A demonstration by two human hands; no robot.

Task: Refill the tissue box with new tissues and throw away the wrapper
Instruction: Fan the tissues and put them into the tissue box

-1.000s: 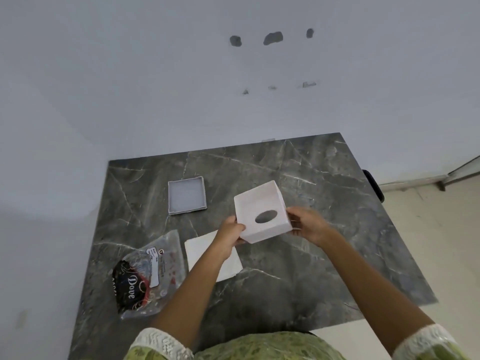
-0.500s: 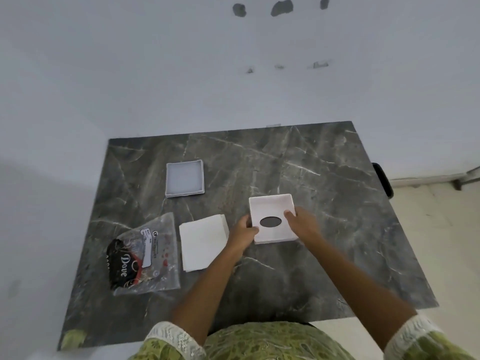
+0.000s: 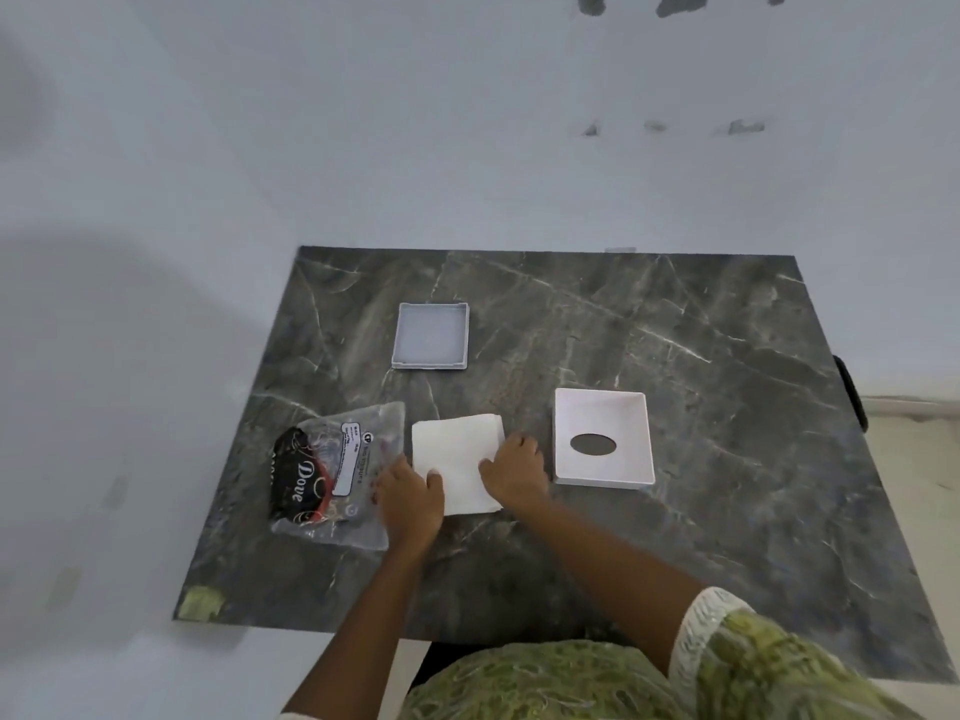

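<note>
A white stack of tissues [image 3: 456,457] lies on the dark marble table [image 3: 675,511]. My left hand [image 3: 410,498] grips its near left corner and my right hand [image 3: 514,470] holds its right edge; the stack still rests on the table. The white tissue box [image 3: 602,439] lies upside down to the right, its open side up and the oval slot visible inside. Its shallow base lid [image 3: 431,335] sits farther back. The clear plastic wrapper [image 3: 337,475] with black print lies flat left of the tissues, touching my left hand.
A pale wall rises behind the table. A green scrap [image 3: 200,602] sits at the table's near left corner. A dark object [image 3: 852,392] hangs off the right edge. Bare marble lies at the back right and near front.
The box was turned over and set down on the table to the right. Both hands let go of it and moved left onto the tissue stack.
</note>
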